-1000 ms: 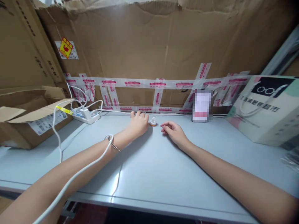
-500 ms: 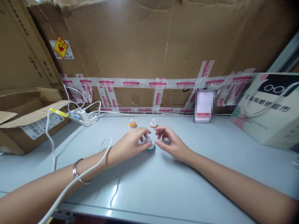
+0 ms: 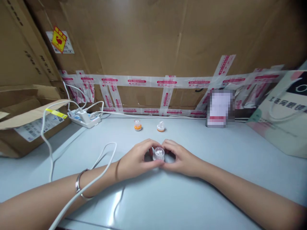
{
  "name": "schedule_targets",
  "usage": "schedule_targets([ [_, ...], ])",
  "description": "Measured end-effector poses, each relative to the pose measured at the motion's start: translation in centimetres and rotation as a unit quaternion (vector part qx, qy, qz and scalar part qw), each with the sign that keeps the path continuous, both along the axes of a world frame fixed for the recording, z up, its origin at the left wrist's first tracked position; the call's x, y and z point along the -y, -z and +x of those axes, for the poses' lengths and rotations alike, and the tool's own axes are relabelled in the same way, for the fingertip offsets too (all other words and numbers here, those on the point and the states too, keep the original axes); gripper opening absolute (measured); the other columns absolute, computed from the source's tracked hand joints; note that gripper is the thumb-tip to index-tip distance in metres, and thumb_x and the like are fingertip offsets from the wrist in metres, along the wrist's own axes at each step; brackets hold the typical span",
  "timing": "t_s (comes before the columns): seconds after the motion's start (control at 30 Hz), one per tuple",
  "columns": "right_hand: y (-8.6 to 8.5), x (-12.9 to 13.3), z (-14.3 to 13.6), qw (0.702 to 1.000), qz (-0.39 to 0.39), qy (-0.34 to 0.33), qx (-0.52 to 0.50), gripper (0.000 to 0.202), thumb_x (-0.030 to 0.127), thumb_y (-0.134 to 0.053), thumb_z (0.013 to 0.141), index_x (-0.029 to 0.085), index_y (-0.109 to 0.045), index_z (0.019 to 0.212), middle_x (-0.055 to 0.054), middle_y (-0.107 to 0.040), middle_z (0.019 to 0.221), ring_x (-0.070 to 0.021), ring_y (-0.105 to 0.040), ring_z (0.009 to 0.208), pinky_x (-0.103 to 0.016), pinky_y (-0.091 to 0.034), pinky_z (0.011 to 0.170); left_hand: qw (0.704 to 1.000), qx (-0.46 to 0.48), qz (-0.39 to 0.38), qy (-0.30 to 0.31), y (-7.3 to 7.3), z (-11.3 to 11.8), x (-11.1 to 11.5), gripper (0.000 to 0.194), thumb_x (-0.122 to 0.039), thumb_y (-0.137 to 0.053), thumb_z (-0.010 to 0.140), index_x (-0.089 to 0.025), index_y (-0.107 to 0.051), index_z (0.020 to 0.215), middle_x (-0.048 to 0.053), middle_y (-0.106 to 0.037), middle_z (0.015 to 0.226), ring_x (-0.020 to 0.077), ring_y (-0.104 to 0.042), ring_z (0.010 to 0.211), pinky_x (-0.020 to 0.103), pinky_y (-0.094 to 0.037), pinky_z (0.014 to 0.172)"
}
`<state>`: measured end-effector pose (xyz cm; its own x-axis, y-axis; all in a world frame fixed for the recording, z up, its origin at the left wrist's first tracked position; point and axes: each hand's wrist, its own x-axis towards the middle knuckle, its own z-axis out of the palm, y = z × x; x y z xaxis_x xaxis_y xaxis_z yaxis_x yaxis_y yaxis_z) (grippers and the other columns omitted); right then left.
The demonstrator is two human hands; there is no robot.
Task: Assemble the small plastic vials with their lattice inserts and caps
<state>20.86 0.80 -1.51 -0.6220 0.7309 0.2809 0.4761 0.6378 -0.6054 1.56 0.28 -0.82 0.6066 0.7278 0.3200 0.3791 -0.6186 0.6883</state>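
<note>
Between my two hands stands a small round pot-like thing with a clear, cup-shaped top (image 3: 159, 154); its lower part is mostly hidden by my fingers. My left hand (image 3: 141, 156) curves round its left side, thumb along the front and fingers behind. From the right, my right hand (image 3: 182, 158) closes on it, its thumb and fingertips meeting those of the left. Farther back sit two similar small things: one with an orange band and clear top (image 3: 137, 125), the other with a white and orange base (image 3: 161, 126) and a clear peaked top.
A white cable (image 3: 105, 171) loops across my left forearm. At the left are a power strip (image 3: 92, 122) and an open cardboard box (image 3: 14, 140). A blurred-out phone-like screen (image 3: 218, 107) leans at the back. A paper bag (image 3: 283, 131) stands right, and a large taped carton (image 3: 134, 41) forms the back.
My right hand has moved in and now touches the small pot-like thing, which was in my left fingers alone. The camera view has shifted slightly.
</note>
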Motion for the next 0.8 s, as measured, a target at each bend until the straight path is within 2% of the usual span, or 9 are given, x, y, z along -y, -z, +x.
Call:
schedule_targets([
  [0.17,0.04,0.01,-0.04,1.0,-0.004,0.012,-0.013,0.014,0.025,-0.064,0.073,0.018,-0.057,0.082,-0.001,-0.05,0.08,-0.0142,-0.049,0.074,-0.026,-0.04,0.068,0.999,0.022,-0.03,-0.013,0.05,-0.14,-0.41,0.02,-0.026,-0.059,0.08,-0.015,-0.057,0.097,0.003,-0.06,0.09,0.0119,-0.053,0.076,0.022,-0.043,0.068],
  [0.47,0.01,-0.03,-0.19,1.0,-0.004,0.025,-0.007,0.014,0.027,-0.067,0.071,0.02,-0.059,0.08,-0.001,-0.051,0.08,-0.0146,-0.05,0.075,-0.026,-0.041,0.068,0.996,0.043,-0.068,-0.024,0.07,-0.03,-0.15,0.02,-0.029,-0.057,0.082,-0.014,-0.056,0.095,0.003,-0.06,0.089,0.0109,-0.053,0.072,0.021,-0.044,0.065],
  [0.63,0.38,-0.19,-0.16,1.0,0.003,0.03,0.004,0.021,0.029,-0.069,0.069,0.019,-0.059,0.085,-0.001,-0.05,0.081,-0.0146,-0.05,0.075,-0.026,-0.041,0.068,0.997,0.04,-0.061,-0.031,0.06,-0.04,-0.09,0.02,-0.028,-0.056,0.082,-0.014,-0.056,0.096,0.002,-0.061,0.088,0.0102,-0.053,0.07,0.021,-0.044,0.065],
  [0.8,0.63,-0.31,-0.17,0.999,0.011,0.035,-0.001,0.022,0.03,-0.069,0.069,0.019,-0.057,0.084,-0.001,-0.05,0.081,-0.0149,-0.05,0.076,-0.027,-0.041,0.069,0.998,0.035,-0.044,-0.028,0.16,-0.23,-0.11,0.021,-0.026,-0.053,0.084,-0.014,-0.055,0.102,0.004,-0.061,0.095,0.0135,-0.056,0.081,0.024,-0.046,0.072],
])
